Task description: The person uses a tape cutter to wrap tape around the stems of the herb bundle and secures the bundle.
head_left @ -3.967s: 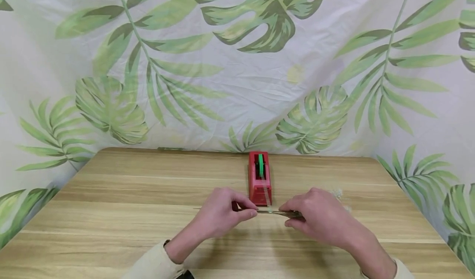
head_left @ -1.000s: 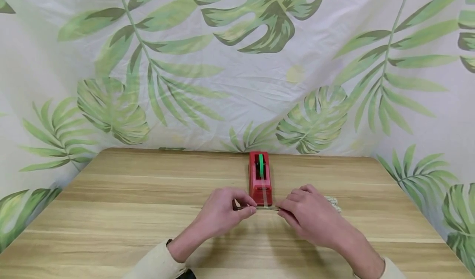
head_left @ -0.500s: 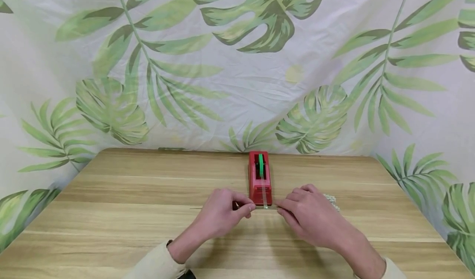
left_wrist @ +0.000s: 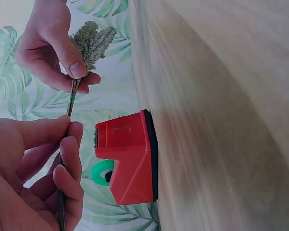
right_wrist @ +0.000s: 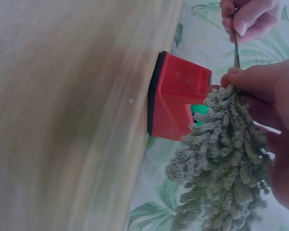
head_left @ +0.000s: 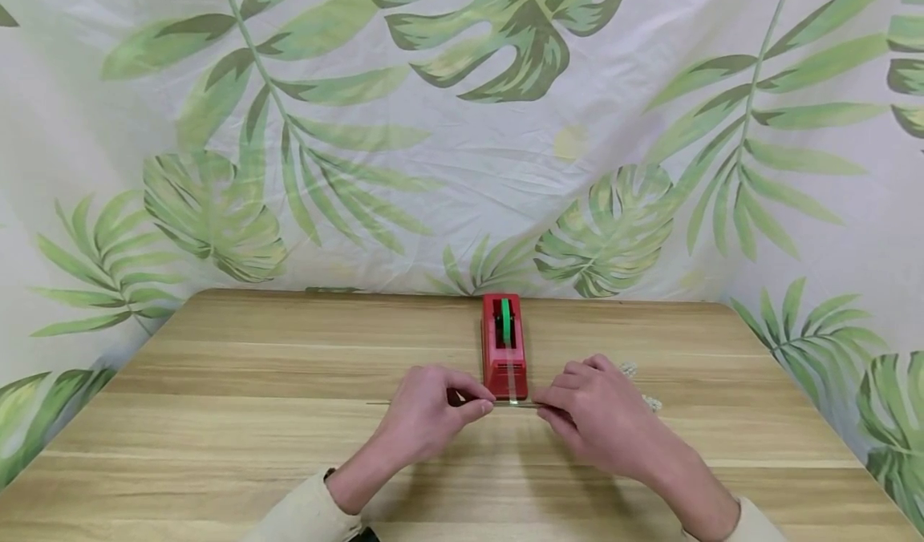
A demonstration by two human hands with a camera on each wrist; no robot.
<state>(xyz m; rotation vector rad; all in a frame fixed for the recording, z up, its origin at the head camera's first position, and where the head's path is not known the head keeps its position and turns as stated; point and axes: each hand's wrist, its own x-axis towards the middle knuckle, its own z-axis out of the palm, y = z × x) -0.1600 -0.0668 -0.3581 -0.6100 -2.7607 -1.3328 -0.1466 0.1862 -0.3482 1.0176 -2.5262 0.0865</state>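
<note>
A bunch of small pale dried flowers (right_wrist: 221, 154) on thin stems (head_left: 523, 405) spans both hands, with its blossoms on the right. My left hand (head_left: 427, 412) pinches the stems between thumb and fingers, and in the left wrist view the other fingers curl round their lower length. My right hand (head_left: 602, 415) grips the stems just below the blossoms. Right behind the stems stands a red tape dispenser (head_left: 495, 372) with a green-cored roll (head_left: 505, 323). A clear tape strip (head_left: 512, 382) runs from the roll over the dispenser's front down to the stems between the hands.
The wooden table (head_left: 289, 357) carries the dispenser near its middle. A leaf-patterned cloth (head_left: 462, 181) hangs behind the table and at both sides.
Since four seconds ago the stems have come closer to the dispenser and the free tape looks shorter. The right hand has shifted its grip, and the blossoms turn slightly. The left hand stays almost in place.
</note>
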